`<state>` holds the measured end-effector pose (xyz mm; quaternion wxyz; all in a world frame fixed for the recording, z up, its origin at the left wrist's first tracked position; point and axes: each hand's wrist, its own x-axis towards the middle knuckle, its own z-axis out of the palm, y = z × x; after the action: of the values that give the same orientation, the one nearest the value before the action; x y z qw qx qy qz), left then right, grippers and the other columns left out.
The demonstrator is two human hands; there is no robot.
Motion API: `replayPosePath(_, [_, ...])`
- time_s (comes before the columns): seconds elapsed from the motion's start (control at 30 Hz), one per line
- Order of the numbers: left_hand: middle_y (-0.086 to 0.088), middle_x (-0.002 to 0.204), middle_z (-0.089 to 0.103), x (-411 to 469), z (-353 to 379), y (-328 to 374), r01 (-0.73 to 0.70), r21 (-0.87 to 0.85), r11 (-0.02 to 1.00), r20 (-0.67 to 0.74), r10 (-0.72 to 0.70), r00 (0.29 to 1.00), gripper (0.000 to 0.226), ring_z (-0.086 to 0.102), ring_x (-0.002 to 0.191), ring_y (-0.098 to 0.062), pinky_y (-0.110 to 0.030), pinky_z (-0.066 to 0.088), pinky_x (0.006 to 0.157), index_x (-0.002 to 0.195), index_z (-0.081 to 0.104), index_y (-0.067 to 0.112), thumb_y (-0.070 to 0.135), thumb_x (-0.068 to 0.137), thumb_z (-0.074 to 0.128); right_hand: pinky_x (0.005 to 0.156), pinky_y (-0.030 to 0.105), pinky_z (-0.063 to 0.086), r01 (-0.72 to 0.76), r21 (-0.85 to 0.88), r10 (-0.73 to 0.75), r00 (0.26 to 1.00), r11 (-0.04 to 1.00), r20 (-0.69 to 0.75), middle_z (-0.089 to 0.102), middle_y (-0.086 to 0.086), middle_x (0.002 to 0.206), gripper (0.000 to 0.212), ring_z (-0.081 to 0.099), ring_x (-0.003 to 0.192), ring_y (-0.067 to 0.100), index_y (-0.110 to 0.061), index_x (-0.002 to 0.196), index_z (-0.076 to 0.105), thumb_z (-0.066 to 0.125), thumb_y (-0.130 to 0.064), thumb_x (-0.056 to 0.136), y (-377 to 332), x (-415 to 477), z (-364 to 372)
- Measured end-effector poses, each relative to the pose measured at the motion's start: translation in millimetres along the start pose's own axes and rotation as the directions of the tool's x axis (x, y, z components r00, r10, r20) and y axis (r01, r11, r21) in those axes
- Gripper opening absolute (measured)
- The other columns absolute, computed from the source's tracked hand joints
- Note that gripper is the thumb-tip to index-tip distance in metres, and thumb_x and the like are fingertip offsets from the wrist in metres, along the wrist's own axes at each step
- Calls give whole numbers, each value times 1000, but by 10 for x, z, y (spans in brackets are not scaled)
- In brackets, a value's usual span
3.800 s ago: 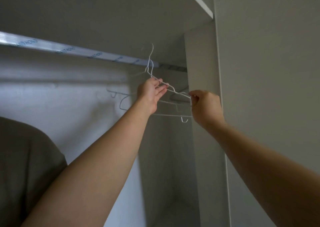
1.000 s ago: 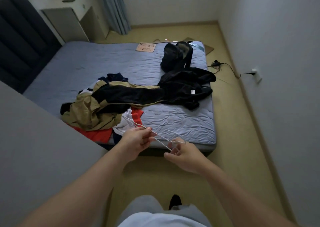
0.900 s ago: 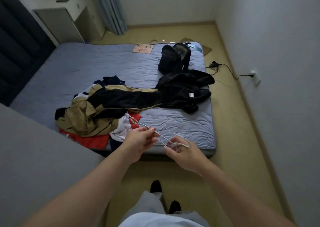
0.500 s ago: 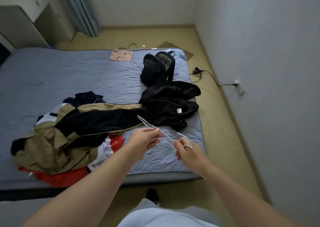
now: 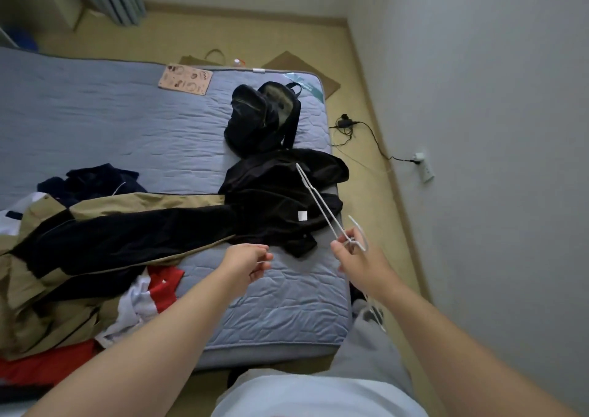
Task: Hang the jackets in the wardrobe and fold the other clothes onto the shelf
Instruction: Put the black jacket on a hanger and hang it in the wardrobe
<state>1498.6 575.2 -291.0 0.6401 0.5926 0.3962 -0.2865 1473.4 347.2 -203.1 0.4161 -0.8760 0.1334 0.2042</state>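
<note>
The person is standing at the foot corner of the bed [image 5: 95, 123], both bare arms reaching out over it. The right hand [image 5: 366, 265] is pinching a thin white wire hanger [image 5: 320, 207] near its hook, the grip closed on the wire; the hanger is slanting up and away from the fingers, its far end crossing in front of the black jacket [image 5: 277, 193]. The left hand [image 5: 247, 263] is hovering just above the mattress, well apart from the hanger, with its fingers curled loosely inward. A sliver of something pale is showing at its fingertips, but whether that grip is holding anything cannot be told.

The black jacket is lying crumpled on the blue quilted cover near the bed's right edge, a small white tag showing on it. One long dark sleeve is stretching left from it across a tan jacket [image 5: 41, 289], which is heaped at the left side of the bed. Red and white clothes [image 5: 153, 292] are poking out from under the tan jacket, and a dark navy garment [image 5: 92, 177] is lying behind it. A black backpack [image 5: 264, 117] is sitting just beyond the black jacket, touching it, and a pink card [image 5: 185, 79] is lying flat near the far edge of the bed. On the floor by the right wall, a cable [image 5: 366, 133] is running to a wall socket [image 5: 422, 168].
</note>
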Motion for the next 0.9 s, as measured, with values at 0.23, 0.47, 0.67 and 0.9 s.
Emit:
replayPosePath(0.23, [-4,75,63,1058,998,113,148,-121,982,-111,-161,981,17,55,54,-12,-17,40,43,88,60,15,10,101,52,72,32,50,-35,-39,41,988,999,151,70,15,94,18,67,89,29,-12,101,49,59,-26,97,420,1729,-395])
replayPosePath(0.47, [-6,82,61,2452,1698,75,283,-260,923,-259,-349,900,8,59,50,-11,-18,39,38,103,57,9,9,102,50,83,45,56,15,-44,0,947,999,321,76,-5,75,42,72,74,13,-11,87,52,50,-51,100,1039,3323,-433])
replayPosePath(0.67, [-1,96,57,3713,1784,-124,248,-508,825,-337,-455,824,28,69,74,-22,-28,49,53,126,54,15,19,99,59,86,49,54,57,-81,-19,909,995,416,73,0,78,44,70,81,21,-14,92,49,36,-54,104,1414,4002,-19])
replayPosePath(0.9, [2,90,56,4406,1723,-463,152,-806,571,-227,-537,812,29,55,60,-7,-22,47,55,119,58,21,33,95,69,82,50,54,85,-79,-34,867,993,497,71,5,83,39,68,78,24,-10,101,50,37,-47,105,1653,4224,253])
